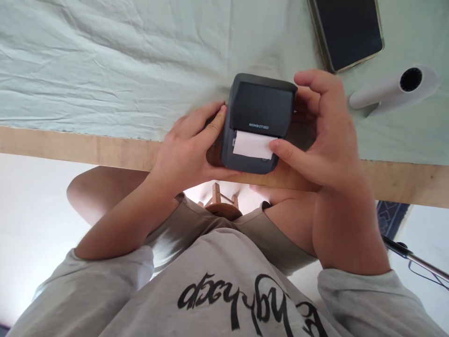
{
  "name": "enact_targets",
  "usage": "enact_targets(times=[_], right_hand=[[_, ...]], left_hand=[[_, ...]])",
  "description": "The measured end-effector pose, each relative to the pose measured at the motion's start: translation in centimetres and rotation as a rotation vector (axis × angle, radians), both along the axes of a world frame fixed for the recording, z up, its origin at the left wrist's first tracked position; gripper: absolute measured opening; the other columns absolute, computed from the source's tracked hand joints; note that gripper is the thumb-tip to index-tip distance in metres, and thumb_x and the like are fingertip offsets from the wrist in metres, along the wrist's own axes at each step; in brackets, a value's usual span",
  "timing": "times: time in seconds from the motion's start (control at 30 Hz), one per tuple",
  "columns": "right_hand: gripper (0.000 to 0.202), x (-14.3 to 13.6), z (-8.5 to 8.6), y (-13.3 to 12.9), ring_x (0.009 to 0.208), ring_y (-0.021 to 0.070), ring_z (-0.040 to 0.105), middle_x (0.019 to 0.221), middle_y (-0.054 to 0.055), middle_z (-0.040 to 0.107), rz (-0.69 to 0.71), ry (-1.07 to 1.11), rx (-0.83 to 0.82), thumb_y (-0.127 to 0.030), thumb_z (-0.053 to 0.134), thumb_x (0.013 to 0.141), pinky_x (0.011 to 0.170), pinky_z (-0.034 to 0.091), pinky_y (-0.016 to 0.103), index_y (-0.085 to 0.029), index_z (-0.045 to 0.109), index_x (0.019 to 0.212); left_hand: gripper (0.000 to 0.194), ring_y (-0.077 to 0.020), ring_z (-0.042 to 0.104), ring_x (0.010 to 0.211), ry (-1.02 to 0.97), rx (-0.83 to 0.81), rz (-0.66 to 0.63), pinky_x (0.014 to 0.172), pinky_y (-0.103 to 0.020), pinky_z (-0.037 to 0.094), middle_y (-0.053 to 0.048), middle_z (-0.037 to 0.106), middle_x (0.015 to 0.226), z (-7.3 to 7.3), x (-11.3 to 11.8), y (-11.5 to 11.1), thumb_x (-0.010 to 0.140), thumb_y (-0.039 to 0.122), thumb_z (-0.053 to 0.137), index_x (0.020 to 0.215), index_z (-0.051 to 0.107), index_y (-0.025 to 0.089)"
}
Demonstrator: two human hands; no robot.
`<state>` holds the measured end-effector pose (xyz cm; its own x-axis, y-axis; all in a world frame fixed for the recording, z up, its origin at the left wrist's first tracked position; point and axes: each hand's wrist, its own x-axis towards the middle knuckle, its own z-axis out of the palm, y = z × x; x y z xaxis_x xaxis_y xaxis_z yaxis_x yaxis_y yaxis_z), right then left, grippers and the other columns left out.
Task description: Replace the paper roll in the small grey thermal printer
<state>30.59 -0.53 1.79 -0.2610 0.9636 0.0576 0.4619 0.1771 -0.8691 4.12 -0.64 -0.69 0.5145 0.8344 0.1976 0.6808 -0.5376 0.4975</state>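
A dark grey label printer [263, 105], marked NIIMBOT, is between my two hands at the near edge of the table. A blank white label strip [253, 145] sticks out of the slot below its lid. My left hand [191, 142] grips the printer's left side, fingers along the edge and partly under it. On the other side, my right hand [326, 126] curls around the printer, its thumb tip pressing on the right end of the label strip. The index finger is at the printer's upper right corner; the other fingers are partly hidden behind it.
A pale green cloth [122, 65] covers the table, leaving a bare wooden edge [70, 145] in front. A dark-screened phone [351, 32] lies at the upper right, with a white device with a round black end [389, 91] below it. A wooden stool [222, 208] shows beneath the table.
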Motion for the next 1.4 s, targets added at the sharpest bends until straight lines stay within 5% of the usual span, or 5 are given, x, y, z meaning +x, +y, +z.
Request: enact_targets(times=[0.2, 0.43, 0.73, 1.13, 1.4], right_hand=[[0.061, 0.6, 0.2, 0.5, 0.125, 0.0270, 0.064, 0.138, 0.005, 0.059, -0.073, -0.026, 0.136, -0.042, 0.083, 0.077, 0.094, 0.061, 0.044, -0.037, 0.056, 0.132], [0.027, -0.6, 1.5, 0.9, 0.057, 0.0026, 0.051, 0.108, -0.004, 0.065, -0.237, -0.091, 0.392, -0.044, 0.074, 0.090, 0.051, 0.036, 0.025, -0.029, 0.062, 0.109], [0.009, -2.7, 2.9, 2.8, 0.063, 0.0050, 0.062, 0.101, -0.003, 0.066, -0.403, -0.140, 0.425, -0.027, 0.059, 0.098, 0.055, 0.046, 0.027, -0.024, 0.058, 0.089], [0.038, -3.6, 5.6, 4.3, 0.108, 0.0318, 0.073, 0.112, -0.002, 0.079, 0.062, -0.790, -0.101, -0.017, 0.071, 0.079, 0.099, 0.054, 0.053, -0.032, 0.070, 0.114], [0.029, -3.1, 5.8, 4.6, 0.069, 0.0163, 0.051, 0.080, -0.003, 0.063, 0.143, -0.763, 0.017, -0.012, 0.071, 0.067, 0.065, 0.040, 0.033, -0.026, 0.053, 0.084]], left_hand=[[0.090, -0.0327, 0.066, 0.133, -0.115, -0.035, -0.036, 0.108, -0.046, 0.057, -0.013, 0.066, 0.147, 0.1, -0.3, 0.4, 0.089, 0.087, 0.053, 0.151, 0.053, 0.021], [0.083, -0.0359, 0.065, 0.135, -0.037, -0.021, -0.041, 0.107, -0.051, 0.056, -0.014, 0.063, 0.150, 0.2, -0.1, 0.2, 0.093, 0.081, 0.052, 0.155, 0.046, 0.025], [0.083, -0.0340, 0.062, 0.139, 0.000, -0.016, -0.040, 0.110, -0.048, 0.056, -0.011, 0.062, 0.152, 0.3, -0.1, 0.0, 0.096, 0.081, 0.047, 0.159, 0.041, 0.028], [0.083, -0.0335, 0.064, 0.137, -0.011, 0.014, -0.040, 0.112, -0.044, 0.054, -0.011, 0.064, 0.150, 0.4, -0.1, 0.0, 0.096, 0.081, 0.048, 0.157, 0.044, 0.026], [0.096, -0.0358, 0.065, 0.134, -0.048, 0.024, -0.051, 0.110, -0.045, 0.054, -0.013, 0.064, 0.149, -0.1, -0.5, 0.3, 0.086, 0.089, 0.054, 0.159, 0.043, 0.027]])
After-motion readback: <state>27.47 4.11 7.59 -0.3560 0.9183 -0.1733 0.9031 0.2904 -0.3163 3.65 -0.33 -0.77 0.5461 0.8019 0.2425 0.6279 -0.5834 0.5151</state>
